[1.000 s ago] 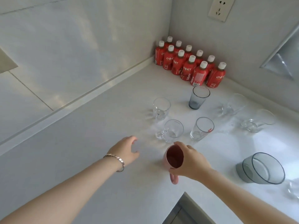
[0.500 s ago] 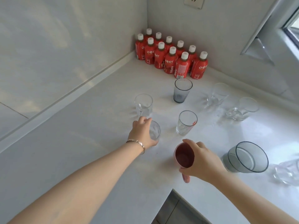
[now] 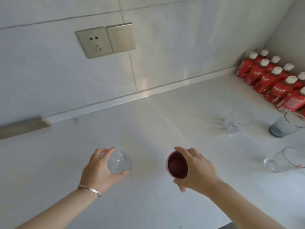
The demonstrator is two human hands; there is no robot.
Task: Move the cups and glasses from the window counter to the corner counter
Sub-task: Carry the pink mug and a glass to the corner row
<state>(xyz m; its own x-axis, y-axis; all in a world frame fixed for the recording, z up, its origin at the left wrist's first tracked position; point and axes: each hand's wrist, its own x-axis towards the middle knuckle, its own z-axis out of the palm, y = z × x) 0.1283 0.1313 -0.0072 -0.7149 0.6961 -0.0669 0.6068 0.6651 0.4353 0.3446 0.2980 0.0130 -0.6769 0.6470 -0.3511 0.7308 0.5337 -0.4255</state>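
Observation:
My left hand (image 3: 97, 171) grips a clear glass (image 3: 119, 161) from its left side, held above the white counter (image 3: 148, 123). My right hand (image 3: 198, 169) wraps around a pink cup (image 3: 177, 164) with a dark red inside, its mouth facing me. At the right stand a clear glass mug (image 3: 232, 123), a grey tinted glass (image 3: 283, 125) and a clear glass with a small red mark (image 3: 283, 160).
Several red bottles with white caps (image 3: 274, 80) stand packed in the far right corner. A wall socket and switch plate (image 3: 105, 39) sit on the tiled wall above the counter. The counter's front edge shows at bottom right.
My left hand has closed on the clear glass and lifted it. Both hands have carried their cups leftwards, and the view has swung left, away from the bottles.

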